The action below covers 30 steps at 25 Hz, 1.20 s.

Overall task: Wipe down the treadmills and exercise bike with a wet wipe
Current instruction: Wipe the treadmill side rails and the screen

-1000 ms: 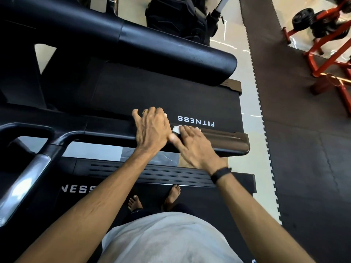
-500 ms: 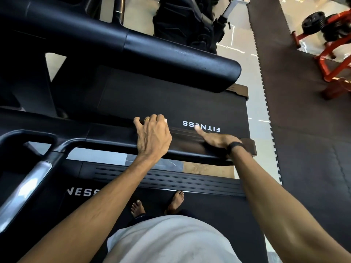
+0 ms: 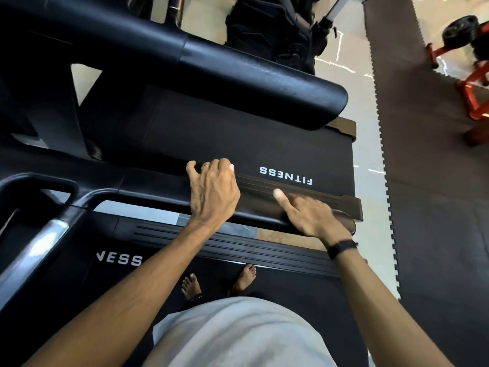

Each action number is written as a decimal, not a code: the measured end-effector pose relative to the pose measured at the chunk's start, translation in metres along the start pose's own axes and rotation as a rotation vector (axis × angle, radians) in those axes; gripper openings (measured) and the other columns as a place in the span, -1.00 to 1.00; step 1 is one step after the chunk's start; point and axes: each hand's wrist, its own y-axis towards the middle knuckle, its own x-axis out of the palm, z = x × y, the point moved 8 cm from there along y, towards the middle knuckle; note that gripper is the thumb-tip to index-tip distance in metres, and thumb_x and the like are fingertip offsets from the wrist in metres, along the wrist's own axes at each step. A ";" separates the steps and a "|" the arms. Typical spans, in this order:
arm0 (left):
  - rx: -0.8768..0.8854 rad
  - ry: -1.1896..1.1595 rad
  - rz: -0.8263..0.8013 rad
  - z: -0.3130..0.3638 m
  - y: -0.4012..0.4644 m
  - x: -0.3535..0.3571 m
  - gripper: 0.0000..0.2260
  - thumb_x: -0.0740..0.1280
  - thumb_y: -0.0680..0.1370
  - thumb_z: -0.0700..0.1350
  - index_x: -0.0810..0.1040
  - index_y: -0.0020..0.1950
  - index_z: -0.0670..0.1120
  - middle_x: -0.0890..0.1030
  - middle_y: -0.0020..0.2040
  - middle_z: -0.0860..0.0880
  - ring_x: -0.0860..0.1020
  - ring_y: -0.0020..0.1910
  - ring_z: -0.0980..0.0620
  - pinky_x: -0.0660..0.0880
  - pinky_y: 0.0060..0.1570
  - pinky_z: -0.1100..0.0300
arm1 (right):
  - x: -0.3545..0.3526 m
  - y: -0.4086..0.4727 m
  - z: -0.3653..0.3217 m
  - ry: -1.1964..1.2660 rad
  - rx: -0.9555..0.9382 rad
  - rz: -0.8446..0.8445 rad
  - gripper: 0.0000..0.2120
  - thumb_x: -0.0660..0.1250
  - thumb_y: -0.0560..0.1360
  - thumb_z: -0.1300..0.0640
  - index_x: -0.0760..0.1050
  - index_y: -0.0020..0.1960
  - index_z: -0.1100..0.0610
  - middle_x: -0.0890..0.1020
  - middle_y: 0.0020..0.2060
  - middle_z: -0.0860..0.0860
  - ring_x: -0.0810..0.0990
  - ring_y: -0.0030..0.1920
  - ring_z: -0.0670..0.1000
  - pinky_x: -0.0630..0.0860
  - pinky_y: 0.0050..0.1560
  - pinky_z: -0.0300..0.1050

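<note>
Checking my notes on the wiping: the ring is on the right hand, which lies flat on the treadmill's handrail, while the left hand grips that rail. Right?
Not quite. In the head view the ring sits on the left hand, the one gripping the handrail. The right hand does lie flat on that rail, and wears a black wristband.

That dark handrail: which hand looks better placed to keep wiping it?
Probably the right hand: it lies flat along the handrail near its end. The left hand only grips the handrail. No wipe is visible now.
</note>
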 end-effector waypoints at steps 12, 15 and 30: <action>0.220 -0.043 0.050 -0.005 -0.007 -0.019 -0.77 0.17 0.63 -0.10 0.57 -0.11 -0.10 0.61 -0.15 -0.01 0.54 -0.12 -0.04 0.18 0.37 -0.22 | 0.027 -0.038 0.007 -0.052 -0.101 0.409 -0.04 -0.39 0.55 -0.42 0.33 0.50 0.23 0.44 0.44 0.17 0.31 0.50 0.19 0.10 0.55 0.12; 0.150 0.081 0.009 -0.044 0.009 -0.031 -0.76 0.17 0.62 -0.05 0.58 -0.07 -0.10 0.63 -0.10 -0.06 0.55 -0.07 -0.09 0.14 0.39 -0.25 | 0.017 -0.004 -0.039 -0.091 -0.046 0.374 0.05 -0.44 0.44 -0.49 0.45 0.35 0.20 0.56 0.26 0.16 0.44 0.34 0.21 0.20 0.46 0.16; -0.019 0.130 -0.068 -0.075 0.015 -0.030 -0.63 0.05 0.66 0.04 0.56 0.00 -0.14 0.64 -0.08 -0.10 0.57 -0.02 -0.14 0.17 0.37 -0.24 | 0.004 0.018 -0.095 0.057 -0.080 0.162 -0.18 -0.20 0.57 -0.43 0.50 0.15 0.22 0.62 0.17 0.26 0.55 0.24 0.25 0.34 0.30 0.12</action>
